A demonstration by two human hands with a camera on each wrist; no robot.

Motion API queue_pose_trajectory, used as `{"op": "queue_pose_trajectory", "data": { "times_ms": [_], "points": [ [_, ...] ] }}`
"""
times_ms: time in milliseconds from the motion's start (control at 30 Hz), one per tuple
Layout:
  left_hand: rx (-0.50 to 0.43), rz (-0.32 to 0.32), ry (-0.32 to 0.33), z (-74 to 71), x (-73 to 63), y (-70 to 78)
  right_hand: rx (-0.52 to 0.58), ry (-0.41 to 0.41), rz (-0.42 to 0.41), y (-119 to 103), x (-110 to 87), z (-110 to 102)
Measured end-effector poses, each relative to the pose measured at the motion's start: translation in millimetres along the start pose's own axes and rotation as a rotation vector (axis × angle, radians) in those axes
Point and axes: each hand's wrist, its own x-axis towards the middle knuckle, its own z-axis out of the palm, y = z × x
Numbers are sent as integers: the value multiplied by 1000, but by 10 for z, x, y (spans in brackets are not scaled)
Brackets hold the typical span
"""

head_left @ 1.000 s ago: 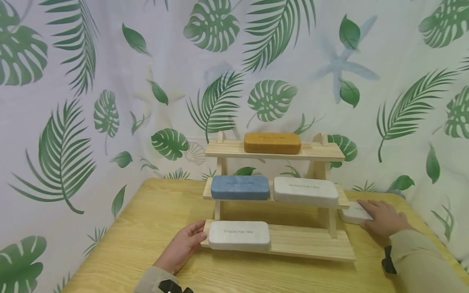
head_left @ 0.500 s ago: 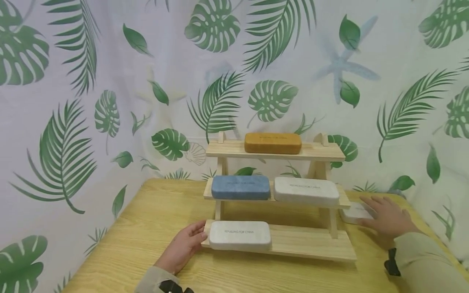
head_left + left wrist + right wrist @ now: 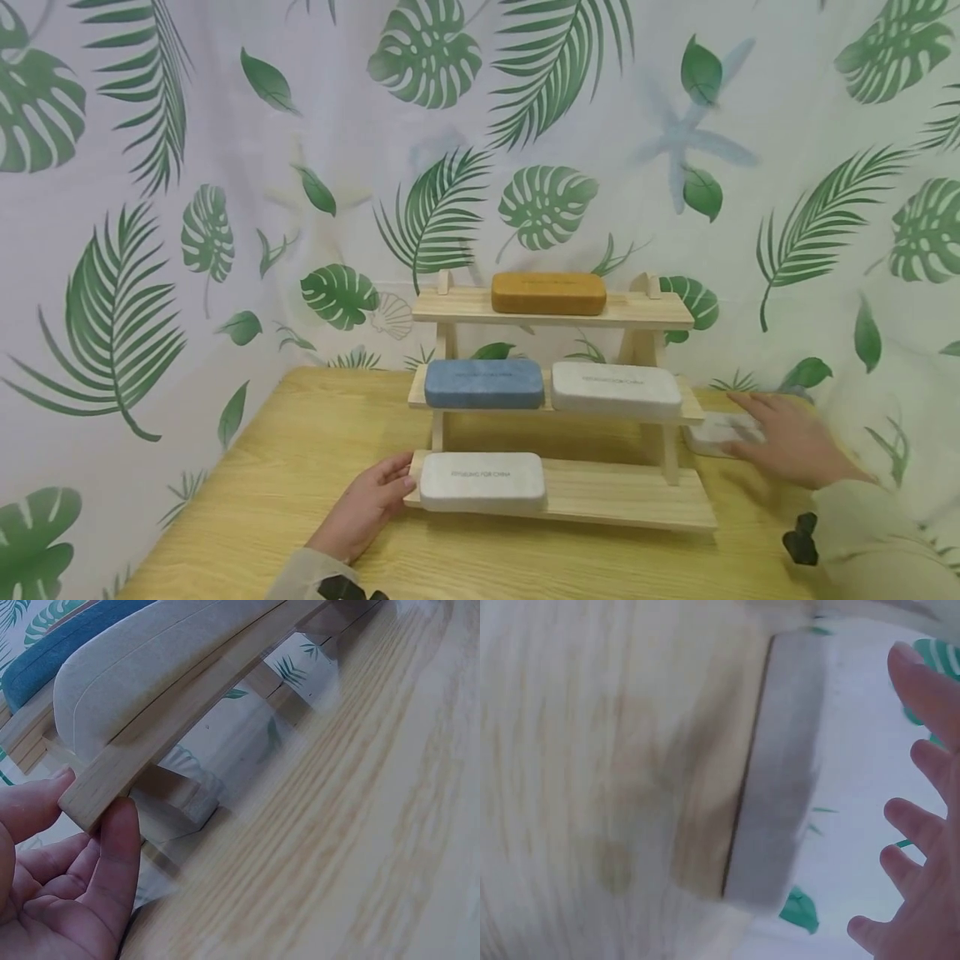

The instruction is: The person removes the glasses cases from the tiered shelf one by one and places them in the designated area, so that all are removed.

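Your right hand (image 3: 791, 442) is hovering, fingers spread and gripping nothing, by the round-cornered white case (image 3: 708, 436), whose long axis is running left to right on the wood-grained table (image 3: 570, 562) beside the wooden rack (image 3: 670, 457); your left hand (image 3: 367, 508) is pinching its lowest shelf (image 3: 622, 493).

You've got a yellowish wood-grain table (image 3: 322, 433) in front of you, and a white printed cloth (image 3: 472, 125) fills your view behind it. It's covered in green palm fronds (image 3: 114, 333) and split leaves (image 3: 547, 207). Up right of centre you can spot a faded blue starfish (image 3: 682, 139), a paler yellowish starfish (image 3: 315, 193) further left, plus a thin shell outline (image 3: 392, 315) lower down.
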Motion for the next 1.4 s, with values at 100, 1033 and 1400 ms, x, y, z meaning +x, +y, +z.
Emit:
{"op": "queue_pose_trajectory", "data": {
  "times_ms": [100, 1033, 1400],
  "points": [
    [-6, 1, -5, -3, 14, 0, 25, 63, -18, -63, -28, -64],
    [-8, -29, 10, 15, -25, 33, 85, 174, -121, -1049, -231, -505],
    [-7, -19, 10, 28, -33, 45, 50, 243, -180, -1453, -288, -582]
  ]
}}
